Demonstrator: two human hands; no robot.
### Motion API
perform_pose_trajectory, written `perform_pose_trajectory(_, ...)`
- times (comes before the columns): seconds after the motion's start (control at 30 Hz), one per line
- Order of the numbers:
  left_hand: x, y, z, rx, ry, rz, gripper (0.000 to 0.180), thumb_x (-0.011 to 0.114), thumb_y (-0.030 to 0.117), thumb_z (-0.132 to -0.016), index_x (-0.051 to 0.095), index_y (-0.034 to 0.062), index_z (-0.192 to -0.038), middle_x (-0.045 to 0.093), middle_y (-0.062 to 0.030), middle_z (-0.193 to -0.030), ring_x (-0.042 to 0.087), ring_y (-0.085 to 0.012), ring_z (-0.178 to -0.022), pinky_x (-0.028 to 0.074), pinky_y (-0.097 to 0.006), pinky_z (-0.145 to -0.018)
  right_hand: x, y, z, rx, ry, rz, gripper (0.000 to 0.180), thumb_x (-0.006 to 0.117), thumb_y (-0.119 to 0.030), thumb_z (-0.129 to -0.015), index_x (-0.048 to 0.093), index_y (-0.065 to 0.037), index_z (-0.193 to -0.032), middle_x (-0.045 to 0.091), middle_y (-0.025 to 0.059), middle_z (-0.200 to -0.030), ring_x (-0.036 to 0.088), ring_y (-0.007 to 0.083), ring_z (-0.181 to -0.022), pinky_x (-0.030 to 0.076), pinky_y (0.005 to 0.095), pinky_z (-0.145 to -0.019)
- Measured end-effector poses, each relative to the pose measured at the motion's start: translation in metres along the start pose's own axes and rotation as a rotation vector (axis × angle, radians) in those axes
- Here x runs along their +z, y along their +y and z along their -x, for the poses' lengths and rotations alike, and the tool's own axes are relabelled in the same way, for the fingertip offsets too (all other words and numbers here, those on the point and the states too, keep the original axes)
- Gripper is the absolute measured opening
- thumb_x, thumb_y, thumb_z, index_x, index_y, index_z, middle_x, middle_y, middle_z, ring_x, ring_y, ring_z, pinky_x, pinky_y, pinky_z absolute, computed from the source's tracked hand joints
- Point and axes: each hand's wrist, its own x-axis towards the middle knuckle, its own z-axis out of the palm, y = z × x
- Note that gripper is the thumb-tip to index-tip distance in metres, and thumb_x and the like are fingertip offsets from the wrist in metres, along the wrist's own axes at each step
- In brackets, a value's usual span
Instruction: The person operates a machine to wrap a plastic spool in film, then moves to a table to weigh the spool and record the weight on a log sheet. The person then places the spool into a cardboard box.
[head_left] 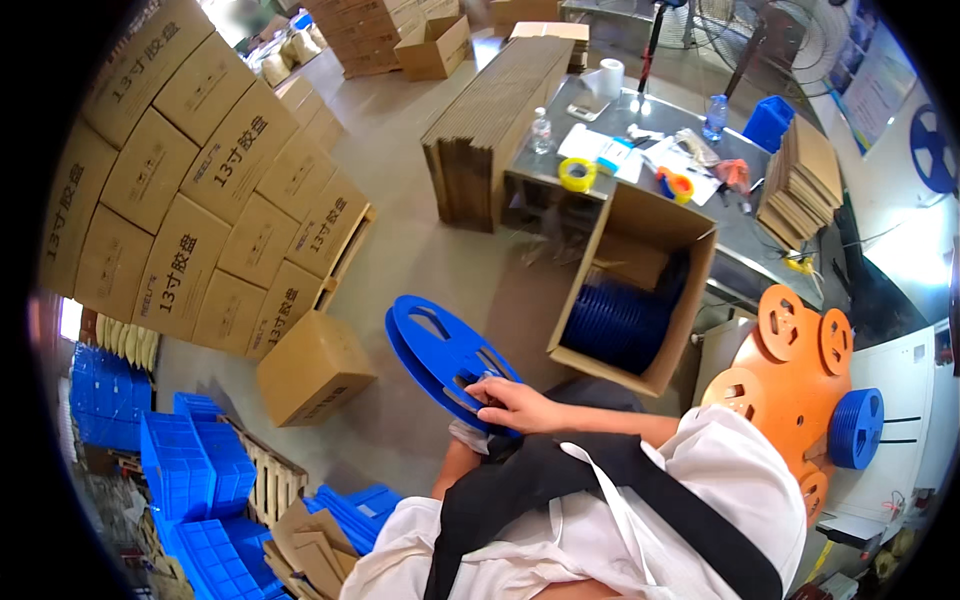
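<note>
A blue plastic reel with two round flanges and cut-out windows is tilted in front of me. My left hand, in a pale glove, grips its lower rim; most of those fingers are hidden behind the rim. Over the near flange lies my bare right hand, its fingers apart and touching the reel close to the hub. Just beyond my right forearm, an open carton holds several blue reels packed side by side.
Stacked cartons stand on a pallet at left, with a single carton beside them. Blue crates are at lower left. Flattened cartons lean by a table with yellow tape. An orange machine stands at right.
</note>
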Motion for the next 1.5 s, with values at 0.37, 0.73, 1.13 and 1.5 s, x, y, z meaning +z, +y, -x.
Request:
perform_pose_trajectory(0.37, -0.132, 0.148, -0.03, 0.206, 0.361, 0.116, 0.043, 0.054, 0.041, -0.088, 0.051, 0.0075, -0.115, 0.055, -0.0051, -0.107, 0.051, -0.0206, -0.101, 0.041, -0.034, -0.09, -0.054, 0.098, -0.141, 0.153, 0.097, 0.353, 0.039, 0.061, -0.025, -0.086, 0.055, -0.007, -0.121, 0.053, 0.0136, -0.118, 0.056, 0.0277, -0.107, 0.045, 0.0373, -0.091)
perform_pose_trajectory(0.73, -0.177, 0.258, -0.042, 0.02, 0.756, -0.062, 0.041, 0.054, 0.043, -0.088, 0.052, 0.0096, -0.111, 0.054, -0.004, -0.104, 0.051, -0.02, -0.098, 0.041, -0.035, -0.088, -0.219, 0.167, -0.313, 0.311, 0.247, 0.393, 0.034, 0.062, -0.026, -0.085, 0.059, -0.008, -0.114, 0.057, 0.0142, -0.109, 0.059, 0.0289, -0.097, 0.048, 0.0374, -0.084)
perform_pose_trajectory(1.13, -0.077, 0.414, -0.324, -0.193, 0.495, -0.464, 0.04, 0.054, 0.046, -0.087, 0.053, 0.0119, -0.107, 0.053, -0.0028, -0.1, 0.051, -0.0193, -0.096, 0.041, -0.035, -0.085, -0.388, 0.288, -0.333, 0.764, 0.461, 0.429, 0.033, 0.062, -0.024, -0.085, 0.061, -0.006, -0.113, 0.064, 0.0097, -0.096, 0.062, 0.0213, -0.089, 0.05, 0.0318, -0.078)
perform_pose_trajectory(1.5, -0.021, 0.551, -0.457, -0.079, 0.616, -0.524, 0.038, 0.054, 0.048, -0.086, 0.054, 0.0141, -0.104, 0.053, -0.0017, -0.096, 0.05, -0.0186, -0.093, 0.041, -0.035, -0.083, -0.536, 0.336, -0.326, 1.151, 1.198, -0.292, 0.031, 0.062, -0.02, -0.085, 0.06, -0.003, -0.11, 0.063, 0.0047, -0.091, 0.059, 0.0146, -0.079, 0.048, 0.0293, -0.072)
